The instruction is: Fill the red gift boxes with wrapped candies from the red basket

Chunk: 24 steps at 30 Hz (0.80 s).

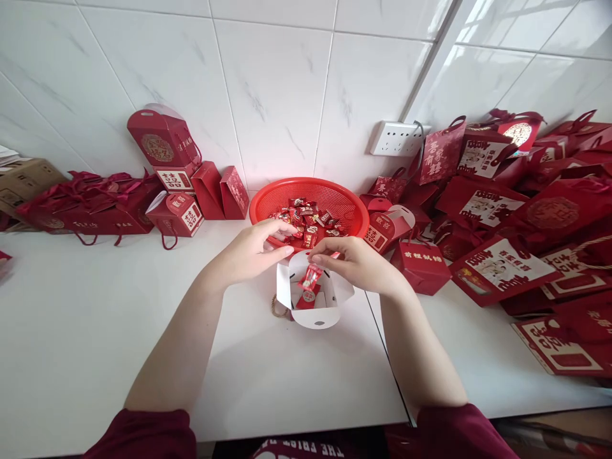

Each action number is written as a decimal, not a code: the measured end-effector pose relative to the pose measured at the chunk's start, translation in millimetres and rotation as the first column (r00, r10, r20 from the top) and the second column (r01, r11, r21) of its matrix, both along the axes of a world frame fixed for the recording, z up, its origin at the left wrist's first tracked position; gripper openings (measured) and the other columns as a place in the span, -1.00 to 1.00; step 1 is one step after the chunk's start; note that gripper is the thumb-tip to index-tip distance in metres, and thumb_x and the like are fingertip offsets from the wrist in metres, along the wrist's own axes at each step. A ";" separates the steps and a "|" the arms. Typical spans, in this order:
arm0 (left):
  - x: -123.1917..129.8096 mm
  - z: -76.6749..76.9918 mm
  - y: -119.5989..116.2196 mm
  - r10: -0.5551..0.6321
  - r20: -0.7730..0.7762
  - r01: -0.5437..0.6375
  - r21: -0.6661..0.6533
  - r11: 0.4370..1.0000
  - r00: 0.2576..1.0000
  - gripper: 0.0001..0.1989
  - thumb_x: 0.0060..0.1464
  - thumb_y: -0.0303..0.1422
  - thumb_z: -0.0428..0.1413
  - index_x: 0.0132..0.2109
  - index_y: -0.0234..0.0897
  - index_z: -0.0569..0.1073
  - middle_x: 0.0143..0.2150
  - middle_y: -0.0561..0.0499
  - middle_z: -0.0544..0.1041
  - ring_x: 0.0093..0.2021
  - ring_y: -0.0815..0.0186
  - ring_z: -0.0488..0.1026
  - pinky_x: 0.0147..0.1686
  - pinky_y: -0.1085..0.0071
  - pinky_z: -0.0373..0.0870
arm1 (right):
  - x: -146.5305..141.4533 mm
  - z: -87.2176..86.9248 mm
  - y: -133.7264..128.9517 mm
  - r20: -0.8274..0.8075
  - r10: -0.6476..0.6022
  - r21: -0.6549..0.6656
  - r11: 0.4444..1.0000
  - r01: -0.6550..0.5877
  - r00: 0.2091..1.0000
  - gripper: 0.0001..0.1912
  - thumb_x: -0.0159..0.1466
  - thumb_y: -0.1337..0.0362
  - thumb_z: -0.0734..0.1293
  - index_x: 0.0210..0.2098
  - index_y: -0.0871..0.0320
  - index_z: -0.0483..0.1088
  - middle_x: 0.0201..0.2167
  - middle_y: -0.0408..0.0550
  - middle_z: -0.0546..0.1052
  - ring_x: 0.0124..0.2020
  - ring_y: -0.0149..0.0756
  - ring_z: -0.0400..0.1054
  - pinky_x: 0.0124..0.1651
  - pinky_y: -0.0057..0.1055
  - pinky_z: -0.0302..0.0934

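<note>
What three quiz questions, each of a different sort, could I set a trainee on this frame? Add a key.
1. True or false: the open box stands nearer the camera wearer than the red basket.
2. Multiple choice: which hand has its fingers over the candies in the basket? A, the right hand; B, the left hand; C, neither.
3. Fill in: the open box's near flap shows a ___ surface.

Key: 1, true; 2, B; 3, white.

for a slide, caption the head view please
Right hand above an open box, left hand at a red basket of wrapped sweets.
</note>
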<state>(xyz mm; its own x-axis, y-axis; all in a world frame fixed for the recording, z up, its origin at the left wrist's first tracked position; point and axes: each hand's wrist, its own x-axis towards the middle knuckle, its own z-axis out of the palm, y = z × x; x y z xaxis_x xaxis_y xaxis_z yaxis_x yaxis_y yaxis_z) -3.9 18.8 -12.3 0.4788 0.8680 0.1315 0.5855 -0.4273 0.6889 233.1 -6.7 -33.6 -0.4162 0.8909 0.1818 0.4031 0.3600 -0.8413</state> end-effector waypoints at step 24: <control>-4.3 -54.4 38.6 0.084 -0.444 -0.064 0.061 0.996 0.892 -0.38 0.31 -0.04 -0.13 0.34 -0.33 0.27 0.47 -0.18 0.07 0.50 0.02 -0.18 0.40 0.06 -0.09 | -33.6 -36.1 153.5 0.810 0.077 -0.114 0.993 0.027 0.582 -0.73 0.39 0.18 0.32 0.01 0.17 0.44 0.02 0.04 0.50 -0.04 -0.21 0.44 0.03 -0.15 0.37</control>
